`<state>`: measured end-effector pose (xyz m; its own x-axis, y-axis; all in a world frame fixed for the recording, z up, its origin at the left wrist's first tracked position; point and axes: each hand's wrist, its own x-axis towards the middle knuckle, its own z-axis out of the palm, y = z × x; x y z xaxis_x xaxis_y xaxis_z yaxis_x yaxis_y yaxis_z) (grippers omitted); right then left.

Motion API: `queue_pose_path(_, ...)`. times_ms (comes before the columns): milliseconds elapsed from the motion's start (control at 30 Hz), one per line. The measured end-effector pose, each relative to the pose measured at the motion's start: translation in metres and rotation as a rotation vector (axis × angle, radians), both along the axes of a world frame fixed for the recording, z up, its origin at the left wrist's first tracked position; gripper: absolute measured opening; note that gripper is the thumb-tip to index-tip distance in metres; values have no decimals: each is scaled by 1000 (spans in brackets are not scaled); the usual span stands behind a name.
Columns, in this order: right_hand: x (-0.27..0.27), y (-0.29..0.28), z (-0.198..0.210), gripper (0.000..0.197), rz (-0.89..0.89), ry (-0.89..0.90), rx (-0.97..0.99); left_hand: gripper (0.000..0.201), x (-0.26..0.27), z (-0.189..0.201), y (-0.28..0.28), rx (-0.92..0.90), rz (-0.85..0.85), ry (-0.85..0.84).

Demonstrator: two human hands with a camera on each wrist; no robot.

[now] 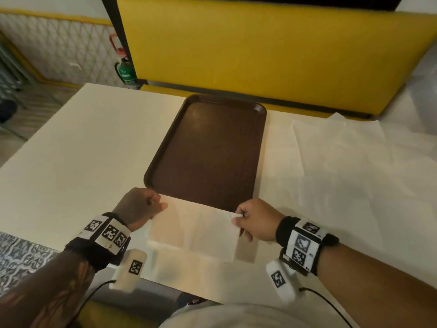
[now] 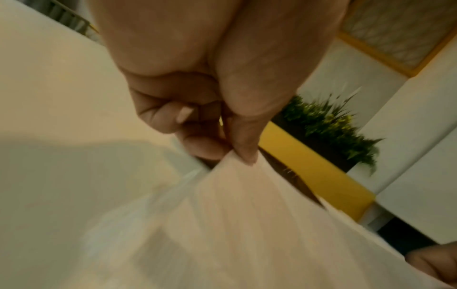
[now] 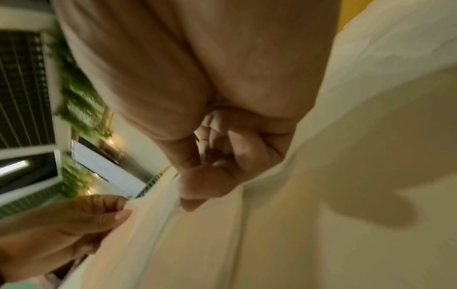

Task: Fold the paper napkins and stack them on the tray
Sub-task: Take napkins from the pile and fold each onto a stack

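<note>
A: Where is the napkin (image 1: 194, 229) and how is it held?

B: It hangs over the near edge of the table (image 1: 71, 147), just in front of the tray (image 1: 208, 147). The left hand (image 1: 139, 207) pinches its far-left corner between thumb and forefinger, and the right hand (image 1: 255, 220) pinches the far-right corner the same way. The other fingers of both hands are curled in. The wrist views confirm each pinch, thumb tip pressed on paper.

A: Which way does it lie from the grips?

B: The held edge runs left to right between the 2 hands and overlaps the tray's near rim. From there the sheet slopes down toward the person, its lower part resting on the table. So the long axis lies across, parallel to the table's near edge, and the free half is nearer the body than the hands are.

A: And the tray?

B: Straight ahead of both hands, about equally near to each, with nothing on it. I judge the fold comes first, the lifted edge brought onto the near one.

A: How does the napkin look?

B: White, thin, slightly see-through, with faint vertical creases. It is pulled fairly taut between the grips. More white sheets (image 1: 354, 152) lie spread at the table's right side.
</note>
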<state>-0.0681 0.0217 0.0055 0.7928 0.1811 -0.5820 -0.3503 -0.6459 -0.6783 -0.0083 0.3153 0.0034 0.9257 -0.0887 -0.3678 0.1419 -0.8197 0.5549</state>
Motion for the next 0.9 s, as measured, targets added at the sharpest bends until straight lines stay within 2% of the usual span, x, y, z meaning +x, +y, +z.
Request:
queue_pose_path(167,0,13,-19,26,14,35,-94,37,-8,-24,7,19,1,-41)
queue_pose_path(433,4,21,-34,22,41,65,-145,37,-10,-32,2,73,28,-66)
queue_pose_path(567,3,22,-37,24,27,21,-194,25,-11,-35,-3,120,57,-58)
queue_pose_path(800,3,19,-38,31,44,-85,-257,19,-11,-39,-4,137,89,-83)
queue_pose_path(900,3,19,-36,29,101,-145,-377,17,-14,-39,-5,157,84,-97)
